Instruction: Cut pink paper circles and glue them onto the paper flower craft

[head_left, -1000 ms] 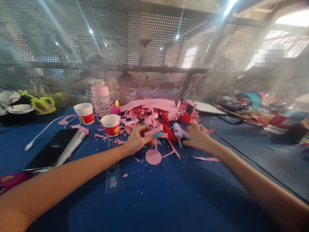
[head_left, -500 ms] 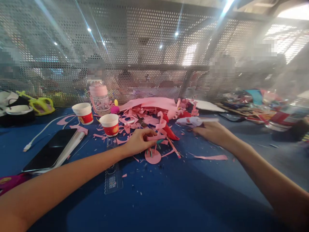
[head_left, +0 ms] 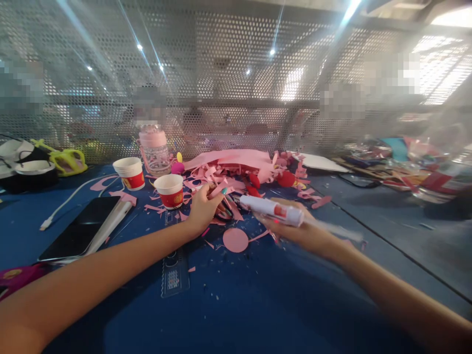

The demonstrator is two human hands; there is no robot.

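My left hand (head_left: 206,209) is closed on a pink paper strip (head_left: 218,189) at the near edge of the scrap pile. My right hand (head_left: 291,226) grips a white glue gun (head_left: 273,209) with a red part on its side. Its front end points left toward the pile, and a pale glue stick (head_left: 337,229) extends from its back, blurred by motion. Flat on the table in front of both hands lies a pink paper disc (head_left: 235,240). Pink paper scraps (head_left: 210,177) spread beyond my hands, under a larger pink sheet (head_left: 236,157).
Two red and white paper cups (head_left: 168,184) (head_left: 129,168) stand left of the pile, near a pink-topped bottle (head_left: 153,147). A phone (head_left: 83,228), a white cable (head_left: 66,199) and a clear ruler (head_left: 175,275) lie leftward. Behind rises a perforated metal screen (head_left: 228,73). Packages (head_left: 398,162) sit far right.
My right hand has brought the glue gun left and nearer, turning it. My left hand has lifted away from the pink disc, back and left, with the paper strip.
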